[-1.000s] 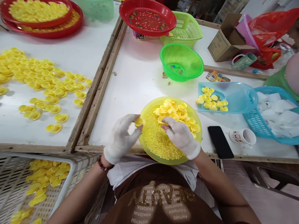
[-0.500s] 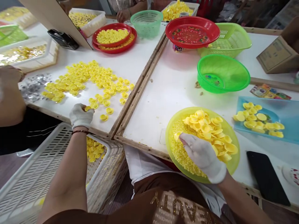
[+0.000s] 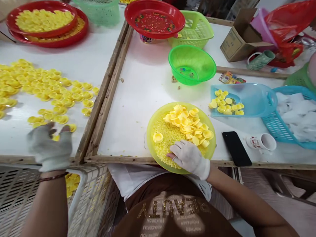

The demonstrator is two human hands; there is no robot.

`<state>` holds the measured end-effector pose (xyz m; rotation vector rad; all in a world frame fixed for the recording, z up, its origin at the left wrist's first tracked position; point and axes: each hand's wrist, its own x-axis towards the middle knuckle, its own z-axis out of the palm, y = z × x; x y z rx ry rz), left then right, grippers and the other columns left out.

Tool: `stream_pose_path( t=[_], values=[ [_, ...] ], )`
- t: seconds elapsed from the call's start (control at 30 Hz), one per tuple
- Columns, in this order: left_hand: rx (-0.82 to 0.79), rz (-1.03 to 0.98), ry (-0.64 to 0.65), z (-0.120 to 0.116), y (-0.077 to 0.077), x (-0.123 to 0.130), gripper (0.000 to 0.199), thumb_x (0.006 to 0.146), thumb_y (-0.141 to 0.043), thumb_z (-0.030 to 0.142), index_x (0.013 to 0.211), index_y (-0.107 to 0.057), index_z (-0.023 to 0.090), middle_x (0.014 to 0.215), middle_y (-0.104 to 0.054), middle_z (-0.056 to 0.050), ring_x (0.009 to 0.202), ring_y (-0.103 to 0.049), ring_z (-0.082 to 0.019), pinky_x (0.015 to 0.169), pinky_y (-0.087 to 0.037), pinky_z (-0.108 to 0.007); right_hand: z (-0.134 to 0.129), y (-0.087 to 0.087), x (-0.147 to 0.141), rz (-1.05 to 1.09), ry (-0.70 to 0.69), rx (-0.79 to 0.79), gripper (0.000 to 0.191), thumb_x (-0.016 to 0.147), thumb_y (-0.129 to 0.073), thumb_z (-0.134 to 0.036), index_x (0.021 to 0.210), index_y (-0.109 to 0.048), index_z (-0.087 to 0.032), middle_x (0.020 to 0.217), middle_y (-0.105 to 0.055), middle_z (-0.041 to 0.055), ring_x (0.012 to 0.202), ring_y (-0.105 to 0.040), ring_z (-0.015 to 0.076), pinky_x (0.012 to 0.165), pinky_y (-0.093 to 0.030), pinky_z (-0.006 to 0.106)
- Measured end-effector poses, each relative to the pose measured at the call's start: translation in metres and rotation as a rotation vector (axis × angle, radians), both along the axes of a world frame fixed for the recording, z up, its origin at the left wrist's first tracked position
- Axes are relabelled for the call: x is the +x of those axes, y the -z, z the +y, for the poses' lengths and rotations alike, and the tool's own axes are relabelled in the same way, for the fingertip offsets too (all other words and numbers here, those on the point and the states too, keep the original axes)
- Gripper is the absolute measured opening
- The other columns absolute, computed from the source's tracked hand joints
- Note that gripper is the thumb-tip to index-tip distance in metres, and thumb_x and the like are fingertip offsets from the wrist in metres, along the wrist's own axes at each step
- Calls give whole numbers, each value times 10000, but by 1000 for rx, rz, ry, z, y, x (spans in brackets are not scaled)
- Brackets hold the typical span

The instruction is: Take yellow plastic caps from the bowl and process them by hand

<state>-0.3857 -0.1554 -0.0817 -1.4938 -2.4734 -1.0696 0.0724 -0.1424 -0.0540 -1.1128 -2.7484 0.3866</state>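
My left hand (image 3: 50, 144), in a white glove with bare fingertips, is low over the left table; thumb and fingers are apart around a yellow cup-shaped piece (image 3: 56, 137). Spread beyond it are many similar yellow pieces (image 3: 46, 82). My right hand (image 3: 189, 156), also gloved, rests in a yellow bowl (image 3: 151, 121) on small yellow beads (image 3: 161, 149). Its fingers are curled together, and what they hold is hidden. One yellow cup (image 3: 158, 137) lies alone on the beads, left of that hand. A heap of yellow cups (image 3: 187, 121) fills the bowl's back right.
A wooden ridge (image 3: 108, 89) divides the tables. Behind the bowl stand a green basin (image 3: 192, 64) and a red tray (image 3: 155, 19). To the right are a blue tray (image 3: 254, 98), a black phone (image 3: 237, 148) and a mug (image 3: 268, 142). A white crate (image 3: 93, 191) is below left.
The view has swung right. The yellow cup at my right fingertips now lies on the beads, and that hand has moved toward the bowl's front. My left thumb and fingers have spread.
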Motion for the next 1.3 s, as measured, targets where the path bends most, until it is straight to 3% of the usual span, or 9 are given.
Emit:
stream_pose_path(
  t=[0.07,0.13,0.2,0.27,0.37,0.5,0.63,0.9,1.3],
  values=[
    [88,108,154,5,-8,59,268,879,-657,432,990,-638,189,959,-664,-52,982,-619,-257,974,-506,-485,6,0,-1,164,66,-162,379,1044,-438,-393,750,-561,-189,722,-585,22,666,-504,161,619,-356,322],
    [81,96,466,8,-14,120,229,902,-668,406,988,-655,194,1016,-692,-43,977,-649,-216,914,-544,-395,16,-5,-6,421,202,-392,398,1030,-465,-438,712,-503,-201,658,-505,-20,603,-455,125,585,-345,296],
    [81,53,687,9,-18,172,356,877,-712,427,1123,-651,178,1131,-664,-91,1039,-647,-226,911,-545,-384,27,-15,-16,714,349,-641,411,1001,-508,-492,705,-465,-211,621,-434,-48,551,-401,103,540,-331,274],
    [83,112,778,8,-20,210,427,843,-742,456,1149,-649,173,1171,-646,-123,1057,-634,-265,910,-522,-432,37,-26,-31,995,430,-855,412,969,-549,-530,717,-451,-219,612,-410,-60,514,-356,89,494,-306,258],
    [54,177,766,8,-21,241,259,859,-720,356,1050,-662,191,1143,-664,-110,1021,-627,-278,884,-475,-453,47,-37,-55,1315,446,-1029,411,925,-599,-552,731,-441,-226,597,-408,-70,477,-315,74,456,-274,242],
    [30,127,765,10,-25,256,185,836,-705,267,991,-642,189,1089,-701,-80,978,-637,-267,884,-442,-439,54,-38,-72,1531,456,-1008,415,890,-649,-558,734,-449,-229,589,-423,-70,463,-363,72,451,-296,238],
    [35,70,787,11,-29,265,213,818,-706,241,1013,-642,182,1049,-718,-70,944,-655,-264,871,-441,-427,56,-31,-69,1628,464,-904,414,887,-657,-566,748,-449,-237,605,-440,-65,499,-448,91,480,-365,248],
    [5,-119,849,13,-27,267,219,854,-717,278,1041,-642,193,1077,-727,-61,1015,-680,-247,928,-461,-411,54,-37,-42,1621,553,-911,417,911,-624,-582,787,-428,-235,612,-410,-83,457,-380,59,441,-263,213],
    [-19,-154,907,17,-26,279,243,858,-716,279,1067,-627,191,1093,-717,-73,1022,-675,-260,923,-496,-431,47,-37,-36,1650,560,-839,411,926,-600,-599,794,-441,-244,641,-414,-64,517,-424,84,476,-338,234]
  ],
)
